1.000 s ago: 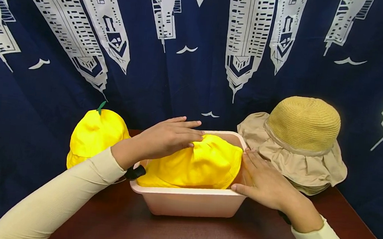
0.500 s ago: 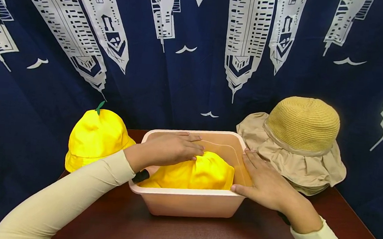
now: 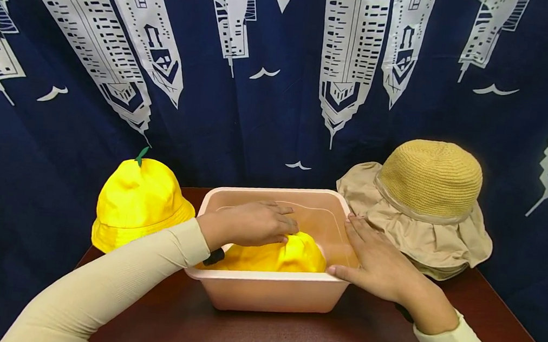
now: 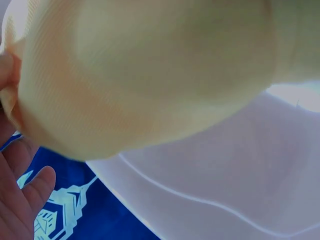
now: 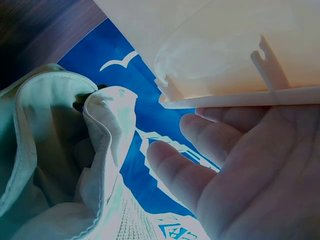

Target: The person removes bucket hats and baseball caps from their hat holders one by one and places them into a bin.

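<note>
- Compared with half a second ago, the yellow hat (image 3: 308, 254) sits lower in the bin (image 3: 273, 293) and is more crumpled; the left hand (image 3: 259, 224) has come down with it and shifted slightly right.
- More of the bin's far inner wall now shows above the hat.
- The left hand pinches a fold of the yellow hat, thumb against the cloth, its other fingers loosely extended; the hat lies toward the bin's near side.
- The right hand (image 3: 383, 259) keeps its place: fingers straight and flat along the outside of the bin's right rim, thumb at the near right corner, gripping nothing.
- The stemmed hat (image 3: 137, 194) and the straw hat (image 3: 431, 182) stay put.
- Inside the bin, open room lies between the yellow hat and the far and right walls.
- The stemmed hat stands at the tabletop's (image 3: 279, 340) left edge, just beside the bin; the straw hat sits by the far right, its brim close behind the right hand, so space there is tight.
- The drape (image 3: 259, 121) rises behind the bin; before the bin, a strip of tabletop reaches the bottom of the head view.
</note>
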A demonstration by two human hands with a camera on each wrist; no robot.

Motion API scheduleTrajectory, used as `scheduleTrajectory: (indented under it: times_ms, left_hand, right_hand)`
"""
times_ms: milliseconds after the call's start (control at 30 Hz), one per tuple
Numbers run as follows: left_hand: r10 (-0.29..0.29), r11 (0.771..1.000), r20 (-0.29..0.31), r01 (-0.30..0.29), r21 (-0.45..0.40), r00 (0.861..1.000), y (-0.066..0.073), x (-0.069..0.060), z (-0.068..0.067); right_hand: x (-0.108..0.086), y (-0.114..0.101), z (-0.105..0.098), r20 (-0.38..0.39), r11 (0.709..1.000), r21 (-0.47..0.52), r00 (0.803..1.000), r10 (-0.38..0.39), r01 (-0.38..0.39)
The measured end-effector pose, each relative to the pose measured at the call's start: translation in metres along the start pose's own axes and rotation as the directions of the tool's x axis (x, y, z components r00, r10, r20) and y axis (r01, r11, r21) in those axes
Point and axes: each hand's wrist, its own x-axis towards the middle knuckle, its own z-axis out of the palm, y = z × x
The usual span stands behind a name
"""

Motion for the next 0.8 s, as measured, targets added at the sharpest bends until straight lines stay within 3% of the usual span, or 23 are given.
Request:
scheduleTrajectory:
  times_ms: [200, 367, 600, 700, 800]
  left_hand:
    - [-0.034, 0.995, -0.010, 0.035, 0.093, 0.999, -0.002, -0.008, -0.010]
    - [-0.123, 0.988, -0.020, 0.124, 0.091, 0.992, 0.000, -0.022, -0.027]
    - [-0.320, 0.946, -0.064, 0.316, -0.069, 0.945, 0.011, -0.059, -0.044]
    - [-0.357, 0.934, -0.104, 0.355, -0.040, 0.928, 0.017, -0.078, -0.040]
    - [-0.352, 0.932, -0.182, 0.361, 0.022, 0.918, 0.023, -0.093, -0.030]
  right_hand:
    - [0.001, -0.001, -0.002, -0.004, 1.000, -0.010, 1.000, -0.005, 0.005]
    - [0.001, -0.002, -0.005, -0.004, 1.000, -0.007, 1.000, -0.005, 0.005]
    - [0.001, -0.002, -0.004, -0.001, 1.000, 0.003, 1.000, -0.007, 0.007]
    - [0.001, -0.002, -0.003, 0.003, 1.000, 0.007, 1.000, -0.006, 0.006]
    - [0.000, -0.002, -0.002, 0.002, 1.000, 0.011, 1.000, -0.002, 0.002]
